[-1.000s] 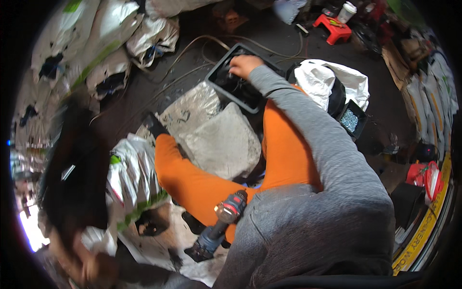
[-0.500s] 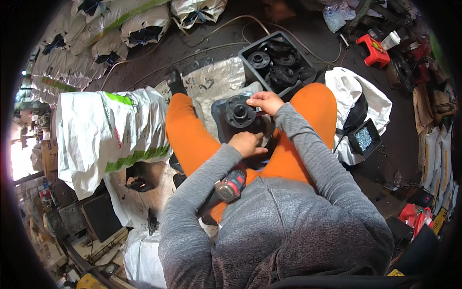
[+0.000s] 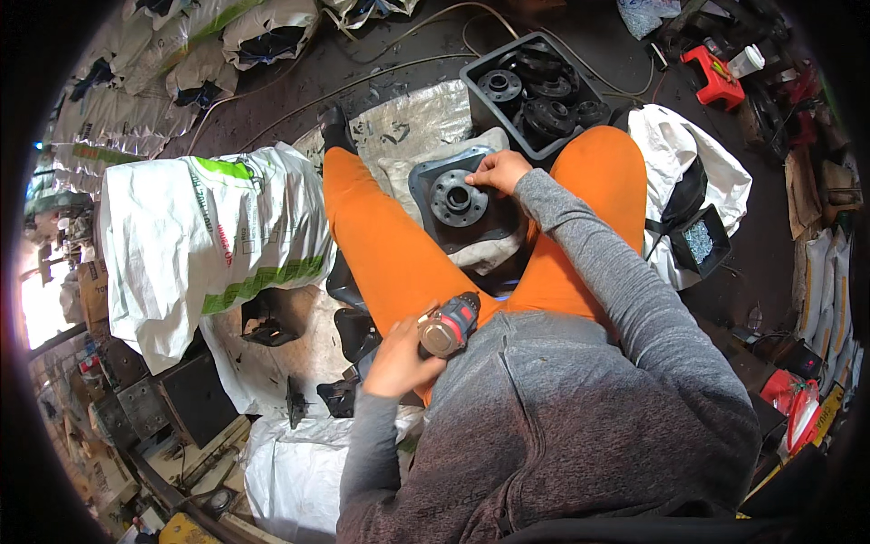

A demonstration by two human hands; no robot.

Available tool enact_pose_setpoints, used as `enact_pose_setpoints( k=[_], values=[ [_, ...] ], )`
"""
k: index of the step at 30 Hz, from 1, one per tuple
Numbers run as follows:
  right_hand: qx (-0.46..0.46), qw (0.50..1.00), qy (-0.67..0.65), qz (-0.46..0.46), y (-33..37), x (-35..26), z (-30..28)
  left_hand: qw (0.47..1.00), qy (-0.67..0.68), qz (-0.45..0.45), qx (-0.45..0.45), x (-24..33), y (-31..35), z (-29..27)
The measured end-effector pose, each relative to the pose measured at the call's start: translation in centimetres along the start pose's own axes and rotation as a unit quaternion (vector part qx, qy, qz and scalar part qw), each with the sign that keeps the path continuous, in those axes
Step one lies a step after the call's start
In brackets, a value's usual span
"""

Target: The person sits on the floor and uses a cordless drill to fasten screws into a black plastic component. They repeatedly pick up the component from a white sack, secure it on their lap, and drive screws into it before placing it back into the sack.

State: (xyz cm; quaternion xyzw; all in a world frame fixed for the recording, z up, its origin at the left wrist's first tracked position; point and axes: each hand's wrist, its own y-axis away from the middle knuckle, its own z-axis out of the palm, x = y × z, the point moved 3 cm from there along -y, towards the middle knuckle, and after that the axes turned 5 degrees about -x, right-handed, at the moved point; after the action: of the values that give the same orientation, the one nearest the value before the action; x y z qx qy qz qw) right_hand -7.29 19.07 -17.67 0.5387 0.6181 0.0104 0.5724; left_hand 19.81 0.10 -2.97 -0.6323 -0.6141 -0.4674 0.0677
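A round metal flange point(image 3: 459, 199) with a ring of holes and a raised centre sits on a dark, square-cornered tray-like part point(image 3: 426, 179) between my knees. My right hand point(image 3: 504, 172) is at the flange's upper right rim, thumb and forefinger closed together. Whatever small thing may be between those fingertips is too small to make out. On my left thigh lies a red and grey cordless drill point(image 3: 446, 328), its chuck pointing up and right. My left hand point(image 3: 401, 357) is closed around its handle side, with some fingers hidden behind the drill's body.
Beyond my right knee stands a grey crate point(image 3: 470, 74) of black round parts. Right of that knee, a black box point(image 3: 700, 245) holds small shiny screws. A white sack point(image 3: 213, 240) lies at the left. Hoses cross the floor, and a red stool point(image 3: 713, 78) stands far right.
My left hand has left the flange and come back to the drill, whose chuck now points up and right. My right hand stays at the flange's rim. The flange's top looks lighter.
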Motion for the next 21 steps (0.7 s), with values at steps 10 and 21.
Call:
enact_pose_setpoints(
  k=[10,21],
  values=[
    [-0.061,0.901,-0.429,-0.031,3.1,1.4,-0.1,0.993,-0.015,0.096,0.071,0.5,-0.4,-3.0],
    [-0.099,0.927,-0.166,-0.322,13.3,-3.7,2.8,0.981,-0.025,0.1,0.164,6.7,-0.9,-7.5]
  ],
)
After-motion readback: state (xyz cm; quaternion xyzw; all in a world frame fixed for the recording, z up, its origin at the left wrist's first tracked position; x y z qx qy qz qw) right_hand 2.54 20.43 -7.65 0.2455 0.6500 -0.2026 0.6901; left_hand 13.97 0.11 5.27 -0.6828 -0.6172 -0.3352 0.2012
